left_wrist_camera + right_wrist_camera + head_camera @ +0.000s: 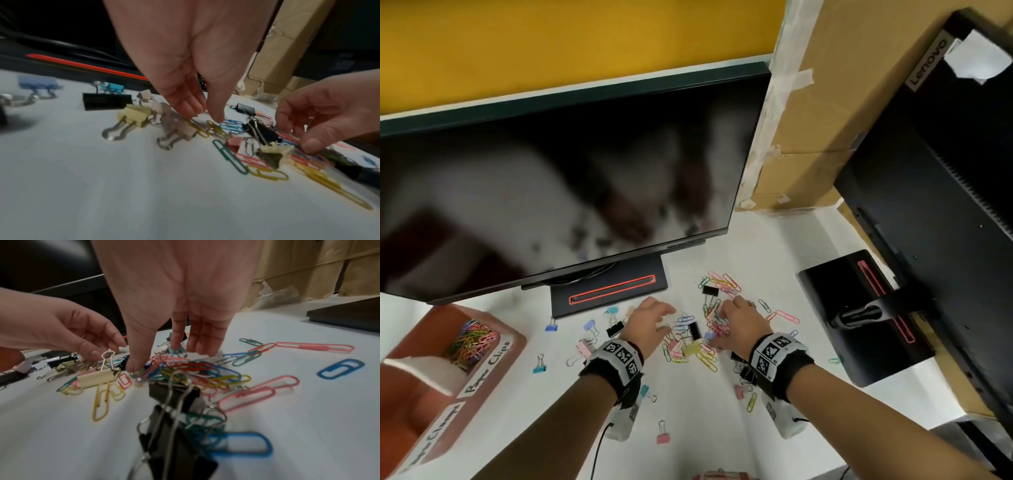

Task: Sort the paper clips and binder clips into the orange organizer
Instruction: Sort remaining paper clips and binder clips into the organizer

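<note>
From my head view, both my hands are down over the mixed pile on the white bench (688, 428): my left hand (650, 322) at its left edge, my right hand (739, 320) on its right side. The orange organizer (513, 346) sits well apart at far left, its "Paper Clips" compartment already holding a coloured heap; the other compartment looks empty from here. Binder clips lie scattered around the pile.

From the left wrist, my left fingers (216, 113) point down, relaxed and slightly spread, tips just over a yellow paper clip (218, 131) and holding nothing. A yellow binder clip (135, 115) lies just beside them.

From the right wrist, my right fingers (135, 363) reach down into the tangled paper clips (185, 369), thumb tip touching the wire; whether anything is actually pinched I cannot tell. A black binder clip (174, 394) rests against the pile's near edge.

I judge these paper clips light, thin and slippery, lying flat and snagging on each other, so I'd rake several together and pinch the bunch. Binder clips are stiffer and bulkier; their wire handles or body give the surest hold.
</note>
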